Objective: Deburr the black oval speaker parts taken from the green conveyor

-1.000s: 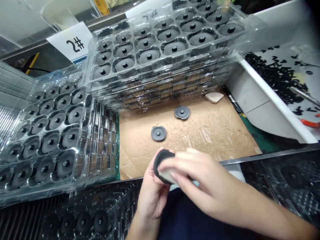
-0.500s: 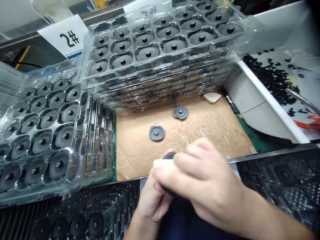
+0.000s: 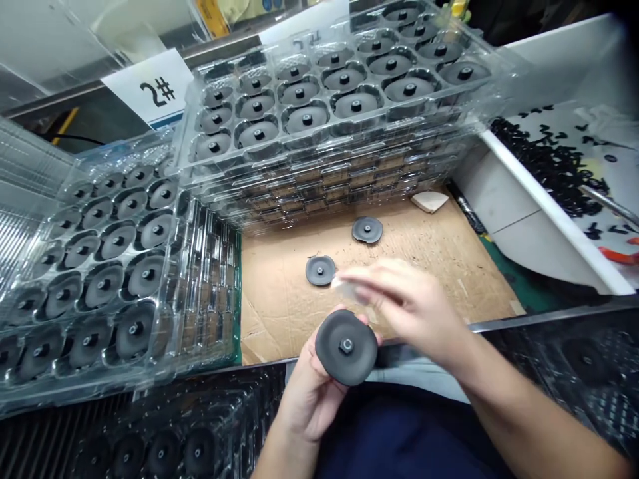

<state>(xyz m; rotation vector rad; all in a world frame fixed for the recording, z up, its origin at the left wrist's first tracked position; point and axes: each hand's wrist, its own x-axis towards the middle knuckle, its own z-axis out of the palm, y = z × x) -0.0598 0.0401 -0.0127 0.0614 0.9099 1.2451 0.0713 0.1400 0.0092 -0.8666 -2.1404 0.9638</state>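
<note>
Disc: black disc with short central stud, face up on the palm side of the left hand, just above the lap. Likely light, a little soft and rubbery, with a matte, fairly grippy face; best held by the outer rim, clear of the stud.

Left hand: left hand cupped beneath, fingers curled up behind the disc, holding it steady.

Right hand: right hand raised just beyond the disc, wrist bent, fingers pinched closed on a small pale pad, not touching the disc.

Bench: nearer loose disc and farther loose disc on a cardboard sheet, between stacked clear plastic trays of matching discs.
</note>
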